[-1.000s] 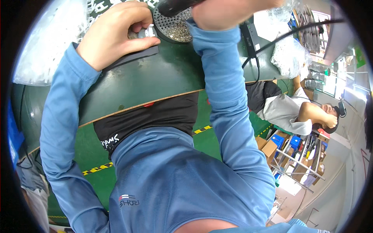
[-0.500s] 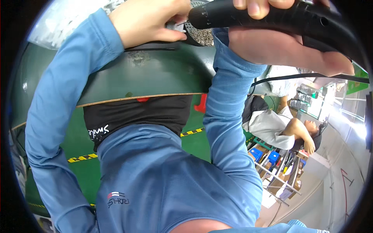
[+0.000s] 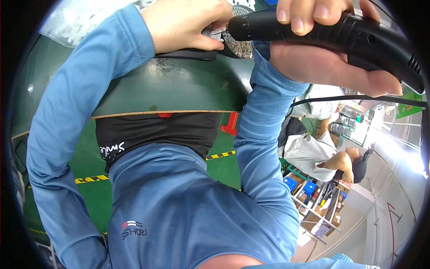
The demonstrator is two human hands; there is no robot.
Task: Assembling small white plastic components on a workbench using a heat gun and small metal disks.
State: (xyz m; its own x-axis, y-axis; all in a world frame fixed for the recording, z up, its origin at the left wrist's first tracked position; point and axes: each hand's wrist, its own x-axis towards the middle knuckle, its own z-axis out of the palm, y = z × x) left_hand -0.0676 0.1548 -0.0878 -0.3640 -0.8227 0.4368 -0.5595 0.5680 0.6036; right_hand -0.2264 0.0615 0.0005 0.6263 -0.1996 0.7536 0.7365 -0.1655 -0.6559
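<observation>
My left hand (image 3: 186,24) is closed around a small whitish plastic part (image 3: 215,34), pinched between thumb and fingers at the far side of the green table (image 3: 179,87). My right hand (image 3: 309,60) wraps around a black electric screwdriver (image 3: 333,38), held level. The tool's nose and thin bit point left at the plastic part; whether the bit touches a screw cannot be made out. Just behind the part sits a round dark tray of small metal screws (image 3: 242,49). Below my left hand lies a flat black piece (image 3: 188,55).
A clear bag of white plastic parts (image 3: 76,20) lies at the far left of the table. A black cable (image 3: 358,97) runs across the right side. Another person (image 3: 309,150) in a light shirt is at the right, near a rack with blue bins (image 3: 309,188).
Both hands, the plastic part and the screwdriver appear slightly lower and further right, largely because the view has shifted. More of the screwdriver's rear end shows. Both grips are unchanged.
</observation>
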